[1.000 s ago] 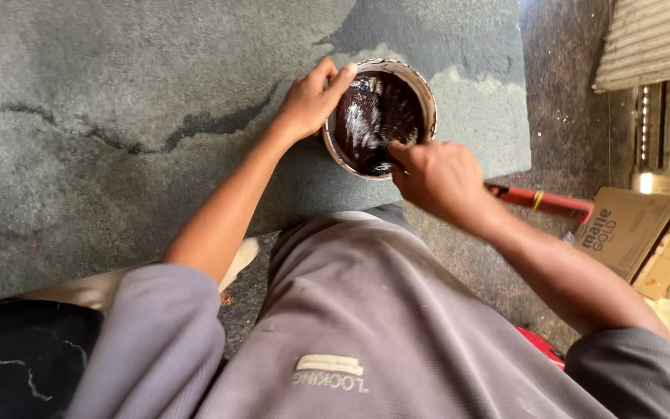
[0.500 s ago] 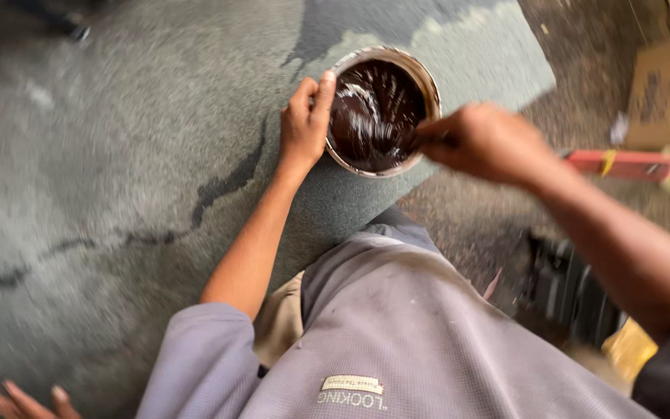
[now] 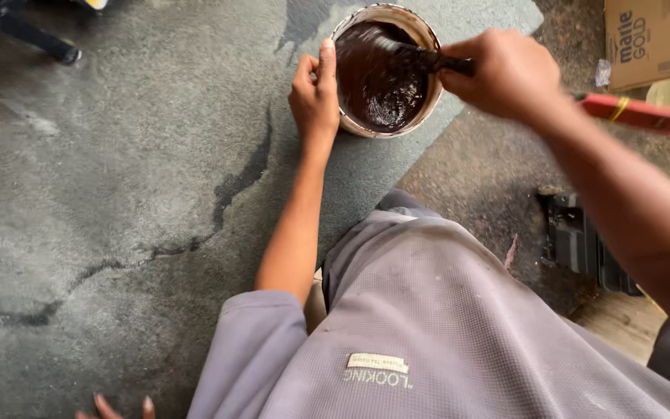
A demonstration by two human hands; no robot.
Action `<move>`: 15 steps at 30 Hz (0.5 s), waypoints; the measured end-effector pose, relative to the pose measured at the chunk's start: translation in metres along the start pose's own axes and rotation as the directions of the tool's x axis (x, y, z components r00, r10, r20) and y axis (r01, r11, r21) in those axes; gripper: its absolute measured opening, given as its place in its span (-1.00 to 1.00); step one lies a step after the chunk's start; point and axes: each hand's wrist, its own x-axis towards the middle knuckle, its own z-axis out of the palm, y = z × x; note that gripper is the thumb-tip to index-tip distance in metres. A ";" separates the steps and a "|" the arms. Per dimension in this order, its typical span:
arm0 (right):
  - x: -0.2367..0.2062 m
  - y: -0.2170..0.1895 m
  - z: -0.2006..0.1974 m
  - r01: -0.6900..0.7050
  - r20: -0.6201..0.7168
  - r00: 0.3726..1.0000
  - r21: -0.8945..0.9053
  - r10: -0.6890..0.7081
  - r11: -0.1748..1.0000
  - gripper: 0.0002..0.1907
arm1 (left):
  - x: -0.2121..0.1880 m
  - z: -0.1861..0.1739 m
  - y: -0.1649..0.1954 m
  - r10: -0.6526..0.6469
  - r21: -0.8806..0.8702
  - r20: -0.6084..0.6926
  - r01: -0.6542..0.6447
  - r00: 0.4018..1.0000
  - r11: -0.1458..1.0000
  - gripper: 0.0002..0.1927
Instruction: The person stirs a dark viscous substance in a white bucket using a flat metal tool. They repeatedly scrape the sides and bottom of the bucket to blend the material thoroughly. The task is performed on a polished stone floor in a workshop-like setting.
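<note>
Round tin (image 3: pixel 428 101) of dark paste (image 3: pixel 378 85), left hand (image 3: pixel 316 97) steadying, right hand (image 3: pixel 505 74) gripping brush (image 3: pixel 420 54)

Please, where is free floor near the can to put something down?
The wide grey floor left of the left hand is bare, up to the dark crack. Right of the can it is crowded: right hand with brush, red box, carton, black thing.

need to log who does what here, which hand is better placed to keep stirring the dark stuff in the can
Right. The right hand already grips the brush, whose tip sits in the dark liquid. The left hand is flat against the can rim, steadying it.
</note>
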 end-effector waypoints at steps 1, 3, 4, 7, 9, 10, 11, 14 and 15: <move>-0.001 -0.004 0.005 0.017 0.065 0.998 -0.159 -0.006 0.987 -0.66 | 0.000 0.001 0.000 0.000 0.006 -0.021 0.000 1.000 1.000 -0.38; -0.003 -0.019 0.013 0.047 0.178 0.983 -0.440 0.036 0.897 -0.68 | 0.002 0.002 0.000 0.016 0.030 -0.036 -0.015 0.999 0.999 -0.37; -0.002 -0.021 0.011 0.077 0.223 0.975 -0.328 -0.002 0.942 -0.69 | 0.003 0.003 0.001 0.020 0.028 -0.041 -0.019 0.999 0.999 -0.37; -0.003 -0.022 0.003 0.046 0.246 0.969 -0.080 -0.025 0.996 -0.65 | 0.003 0.005 0.002 0.020 0.039 -0.036 -0.018 0.999 0.999 -0.37; -0.004 -0.017 -0.003 -0.071 0.119 0.990 -0.083 0.081 0.994 -0.65 | 0.003 0.005 0.002 0.027 0.043 -0.067 -0.024 0.997 0.999 -0.37; -0.003 -0.019 -0.001 0.006 0.081 0.997 -0.197 0.010 0.980 -0.69 | 0.004 0.005 0.003 0.057 0.038 -0.081 -0.054 0.995 0.998 -0.38; -0.005 -0.026 0.008 0.072 0.062 0.997 -0.300 -0.055 0.951 -0.74 | 0.004 0.004 0.003 0.077 0.044 -0.084 -0.074 0.993 0.996 -0.38; 0.001 -0.018 0.011 0.219 0.146 0.968 -0.102 -0.204 0.970 -0.70 | 0.005 0.003 0.004 0.038 0.066 -0.045 -0.035 0.998 0.997 -0.38; 0.006 -0.015 0.009 0.247 0.173 0.952 0.060 -0.253 0.967 -0.65 | 0.006 0.002 0.004 0.018 0.081 -0.022 -0.016 1.000 0.997 -0.38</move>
